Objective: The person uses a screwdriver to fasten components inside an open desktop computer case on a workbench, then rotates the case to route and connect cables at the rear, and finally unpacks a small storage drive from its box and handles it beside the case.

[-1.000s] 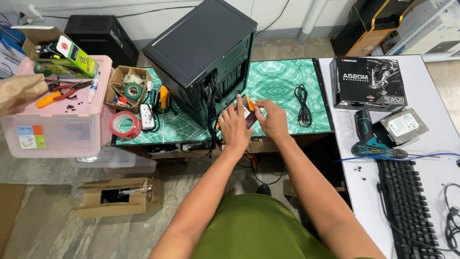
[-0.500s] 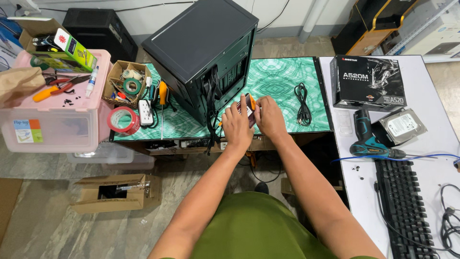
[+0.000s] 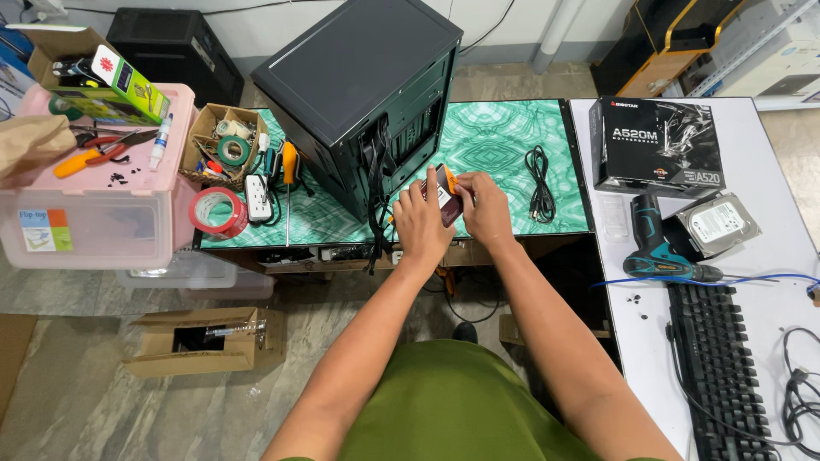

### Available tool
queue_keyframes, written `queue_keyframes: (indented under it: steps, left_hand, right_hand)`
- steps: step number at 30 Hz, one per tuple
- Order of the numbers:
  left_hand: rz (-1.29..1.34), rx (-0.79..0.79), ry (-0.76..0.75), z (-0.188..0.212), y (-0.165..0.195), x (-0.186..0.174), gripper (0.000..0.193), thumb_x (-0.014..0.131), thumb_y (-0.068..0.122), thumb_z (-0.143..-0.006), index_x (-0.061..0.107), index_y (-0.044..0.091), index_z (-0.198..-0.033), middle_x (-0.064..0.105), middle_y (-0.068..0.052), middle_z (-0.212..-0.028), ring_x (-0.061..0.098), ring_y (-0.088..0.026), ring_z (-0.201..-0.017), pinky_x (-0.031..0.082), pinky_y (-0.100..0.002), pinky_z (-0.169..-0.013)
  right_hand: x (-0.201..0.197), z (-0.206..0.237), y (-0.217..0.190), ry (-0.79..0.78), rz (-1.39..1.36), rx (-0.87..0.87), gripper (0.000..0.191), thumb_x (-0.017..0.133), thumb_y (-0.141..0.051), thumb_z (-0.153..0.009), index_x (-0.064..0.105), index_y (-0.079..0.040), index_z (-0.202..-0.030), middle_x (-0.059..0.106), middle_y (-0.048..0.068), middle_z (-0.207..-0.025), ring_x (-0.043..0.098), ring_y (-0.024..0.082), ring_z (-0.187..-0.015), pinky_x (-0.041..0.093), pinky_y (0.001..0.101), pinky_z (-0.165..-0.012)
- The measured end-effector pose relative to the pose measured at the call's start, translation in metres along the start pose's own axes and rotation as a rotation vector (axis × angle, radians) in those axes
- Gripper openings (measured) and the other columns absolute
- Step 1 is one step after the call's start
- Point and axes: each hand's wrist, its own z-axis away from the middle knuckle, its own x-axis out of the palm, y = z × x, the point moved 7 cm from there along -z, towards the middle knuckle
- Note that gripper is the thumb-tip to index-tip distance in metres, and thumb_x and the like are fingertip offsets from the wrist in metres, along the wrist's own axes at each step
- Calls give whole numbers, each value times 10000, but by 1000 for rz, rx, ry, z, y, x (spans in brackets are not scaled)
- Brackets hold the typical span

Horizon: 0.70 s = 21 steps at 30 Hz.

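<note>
Green marbled desk mat (image 3: 500,141) lies under my hands; since a second ago they've drifted slightly toward six o'clock. My left hand (image 3: 420,224) and right hand (image 3: 485,207) both close fingers around the small orange-edged dark flat device (image 3: 446,195), at three o'clock from the black metal computer case (image 3: 363,94)

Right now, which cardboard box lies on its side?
The long brown cardboard box on the floor, opening sideways. The small cardboard box of tape rolls on the green mat stands upright, open-topped.
</note>
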Motion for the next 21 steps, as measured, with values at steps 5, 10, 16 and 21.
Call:
queue_keyframes:
  steps: [5,10,16,21]
  left_hand:
    - [17,31,16,-1,-1,0,1207,942,179,-531,316,87,-1559,510,-159,-1327,515,-345,-1164,401,-453,-956]
    - [23,77,-5,-1,-4,4,1201,935,173,-536,319,101,-1564,502,-145,-1319,506,-348,-1172,390,-479,-1000]
    - [123,54,-40,-4,-12,13,1208,940,180,-516,310,90,-1543,493,-167,-1309,490,-376,-1204,357,-524,-1061]
    - [111,60,-26,-4,-13,18,1198,935,179,-537,300,96,-1549,486,-170,-1319,480,-378,-1226,346,-529,-1078]
  right_hand:
    - [-2,0,1,-28,95,-33,123,665,-25,-966,582,30,-1037,690,184,-1042,673,396,-914,538,448,-757]
    - [-4,-5,9,-109,108,27,99,645,-46,-985,597,21,-1039,690,187,-999,672,391,-893,534,461,-756]
    - [-7,-7,20,-196,-17,263,130,688,-115,-970,682,-1,-1033,718,159,-1042,717,288,-915,610,371,-742]
    - [-7,-2,13,-138,-111,205,197,729,-116,-902,668,16,-1035,716,150,-1060,732,258,-961,623,357,-784]
